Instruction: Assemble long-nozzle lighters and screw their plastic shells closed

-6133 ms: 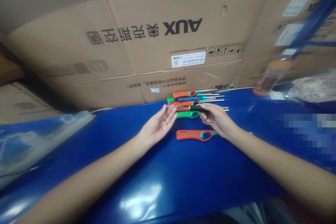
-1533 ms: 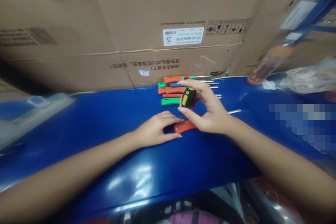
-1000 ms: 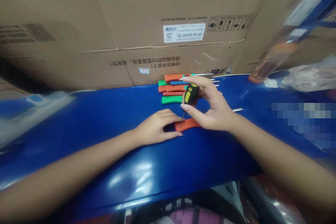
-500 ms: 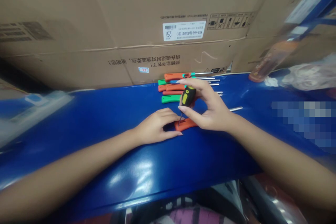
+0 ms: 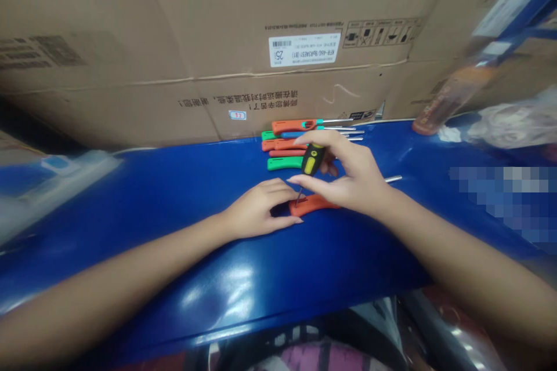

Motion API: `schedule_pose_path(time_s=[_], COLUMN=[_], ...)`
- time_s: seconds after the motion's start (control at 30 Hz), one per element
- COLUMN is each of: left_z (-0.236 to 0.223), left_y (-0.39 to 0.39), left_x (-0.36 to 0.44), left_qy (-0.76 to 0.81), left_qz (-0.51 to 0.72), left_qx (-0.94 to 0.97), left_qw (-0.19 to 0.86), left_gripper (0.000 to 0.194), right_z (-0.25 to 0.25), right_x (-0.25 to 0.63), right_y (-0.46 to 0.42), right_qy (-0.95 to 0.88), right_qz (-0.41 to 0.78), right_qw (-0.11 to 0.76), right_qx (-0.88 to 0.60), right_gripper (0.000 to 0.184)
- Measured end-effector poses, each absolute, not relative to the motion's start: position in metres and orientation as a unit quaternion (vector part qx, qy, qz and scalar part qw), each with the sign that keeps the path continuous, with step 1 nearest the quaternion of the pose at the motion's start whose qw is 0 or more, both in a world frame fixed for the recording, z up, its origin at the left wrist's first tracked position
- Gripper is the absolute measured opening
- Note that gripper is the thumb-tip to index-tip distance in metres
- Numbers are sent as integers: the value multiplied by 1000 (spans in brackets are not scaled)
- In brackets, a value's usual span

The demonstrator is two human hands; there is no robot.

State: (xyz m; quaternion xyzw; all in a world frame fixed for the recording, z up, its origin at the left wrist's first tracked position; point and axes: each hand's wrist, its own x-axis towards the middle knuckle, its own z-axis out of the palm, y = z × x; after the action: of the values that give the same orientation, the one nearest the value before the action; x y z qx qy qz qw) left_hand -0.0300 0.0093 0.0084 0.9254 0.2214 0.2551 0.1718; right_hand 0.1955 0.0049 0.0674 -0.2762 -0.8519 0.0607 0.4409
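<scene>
An orange gas lighter (image 5: 314,203) lies on the blue table, its metal tube pointing right. My left hand (image 5: 256,208) rests on the table and holds the lighter's left end between thumb and fingers. A screwdriver (image 5: 312,160) with a black and yellow handle stands steeply tilted, its tip down on that end of the lighter. Thumb and fingers of my right hand (image 5: 354,171) are around the handle, loosely spread, and hide the lighter's middle. Just behind lie several more lighters in a row, among them a green one (image 5: 282,163) and an orange one (image 5: 289,126).
A large cardboard box (image 5: 174,35) stands along the back of the blue table (image 5: 174,295). At the right back are a bottle with an orange label (image 5: 452,101) and a clear plastic bag (image 5: 505,127). Clear plastic packaging (image 5: 56,191) lies at the left.
Earlier, both hands held the screwdriver level above the lighters. Since then its tip has come down on the orange lighter, which my left hand took hold of. Lately, my right fingers shift around the handle.
</scene>
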Motion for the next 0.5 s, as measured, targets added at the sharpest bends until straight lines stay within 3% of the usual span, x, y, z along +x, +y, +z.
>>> schedule_pose_path(time_s=[0.07, 0.23, 0.4, 0.5], left_z=[9, 9, 7, 6], left_y=[9, 9, 10, 10], left_x=[-30, -29, -30, -30], left_qy=[222, 217, 221, 223], left_qz=[256, 255, 257, 256], left_qx=[925, 926, 924, 925], left_qw=[170, 176, 179, 171], left_gripper=[39, 42, 42, 42], right_z=[70, 81, 80, 81], right_x=[194, 191, 190, 189], right_y=[4, -1, -2, -3], right_qy=[-851, -869, -835, -863], right_qz=[40, 122, -6, 65], right_qw=[448, 421, 485, 444], right_qx=[-273, -229, -258, -234], right_gripper=[44, 36, 29, 35])
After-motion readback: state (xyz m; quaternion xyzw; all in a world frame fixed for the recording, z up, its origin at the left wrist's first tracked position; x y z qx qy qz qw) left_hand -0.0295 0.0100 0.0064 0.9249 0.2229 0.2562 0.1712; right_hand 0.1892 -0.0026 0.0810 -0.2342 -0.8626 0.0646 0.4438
